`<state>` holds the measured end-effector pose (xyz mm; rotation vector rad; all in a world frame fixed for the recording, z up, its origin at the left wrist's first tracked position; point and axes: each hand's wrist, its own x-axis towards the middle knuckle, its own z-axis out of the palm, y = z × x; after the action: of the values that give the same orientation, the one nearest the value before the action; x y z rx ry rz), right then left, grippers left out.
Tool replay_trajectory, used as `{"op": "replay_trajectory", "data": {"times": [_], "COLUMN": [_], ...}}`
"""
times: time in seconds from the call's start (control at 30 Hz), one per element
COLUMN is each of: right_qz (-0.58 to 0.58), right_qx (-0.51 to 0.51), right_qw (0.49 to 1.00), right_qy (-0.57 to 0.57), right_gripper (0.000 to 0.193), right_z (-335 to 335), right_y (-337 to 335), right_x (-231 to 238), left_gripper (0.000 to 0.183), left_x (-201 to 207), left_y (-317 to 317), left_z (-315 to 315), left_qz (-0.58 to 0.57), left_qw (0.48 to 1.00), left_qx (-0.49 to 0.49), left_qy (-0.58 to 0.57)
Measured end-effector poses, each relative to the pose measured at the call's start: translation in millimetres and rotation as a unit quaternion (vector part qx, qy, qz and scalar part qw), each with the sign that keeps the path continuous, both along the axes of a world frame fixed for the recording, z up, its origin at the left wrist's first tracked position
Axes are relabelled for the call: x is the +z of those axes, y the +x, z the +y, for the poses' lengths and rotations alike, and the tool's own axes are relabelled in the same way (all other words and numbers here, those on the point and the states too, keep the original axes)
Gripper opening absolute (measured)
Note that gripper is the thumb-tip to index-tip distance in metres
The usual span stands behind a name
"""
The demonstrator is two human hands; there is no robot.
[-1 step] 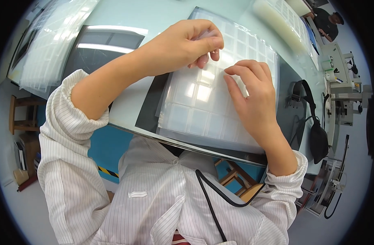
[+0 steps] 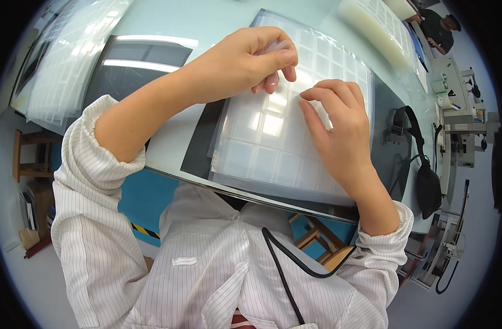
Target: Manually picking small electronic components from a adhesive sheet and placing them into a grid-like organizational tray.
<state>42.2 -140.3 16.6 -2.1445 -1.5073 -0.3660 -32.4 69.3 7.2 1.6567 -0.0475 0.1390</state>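
Note:
A stack of clear plastic sheets (image 2: 264, 162), marked off in a grid of rectangular cells, lies on a dark mat on the table in front of me. Above its far left part, my left hand (image 2: 262, 60) is closed with a piece of translucent film (image 2: 277, 48) showing between thumb and fingers. My right hand (image 2: 339, 118) hovers over the stack's right side, thumb and index tips drawn together in a pinch. Whatever may be between those tips is too small to make out. Glare from the lights whitens the sheets between the hands.
More gridded clear sheets (image 2: 70, 60) lie at the far left, beside a dark glossy panel (image 2: 138, 68). Another pile of clear sheets (image 2: 380, 33) is at the back right. A black strap with a pouch (image 2: 426, 186) rests along the right edge. A person (image 2: 438, 30) is at the far right.

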Motion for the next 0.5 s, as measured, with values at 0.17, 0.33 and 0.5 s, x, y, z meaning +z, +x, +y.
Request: {"op": "replay_trajectory", "data": {"times": [0.17, 0.33, 0.5], "right_qz": [-0.025, -0.020, -0.037], "right_qx": [0.003, 0.017, 0.003], "right_qw": [1.000, 0.999, 0.999], "right_qy": [0.018, 0.017, 0.033], "right_gripper": [0.014, 0.016, 0.020], "right_z": [-2.5, -5.0, -2.7], "right_y": [4.1, 5.6, 7.0], "right_x": [-1.7, -2.7, -4.3], "left_gripper": [0.019, 0.020, 0.022], "left_x": [-0.4, 1.2, -0.3], "left_y": [0.4, -0.4, 0.6], "left_z": [0.8, 3.0, 1.7], "left_qz": [0.015, 0.021, 0.008], "left_qw": [1.000, 1.000, 1.000], "left_qx": [0.002, -0.002, 0.000], "left_qy": [0.000, 0.005, 0.018]}}
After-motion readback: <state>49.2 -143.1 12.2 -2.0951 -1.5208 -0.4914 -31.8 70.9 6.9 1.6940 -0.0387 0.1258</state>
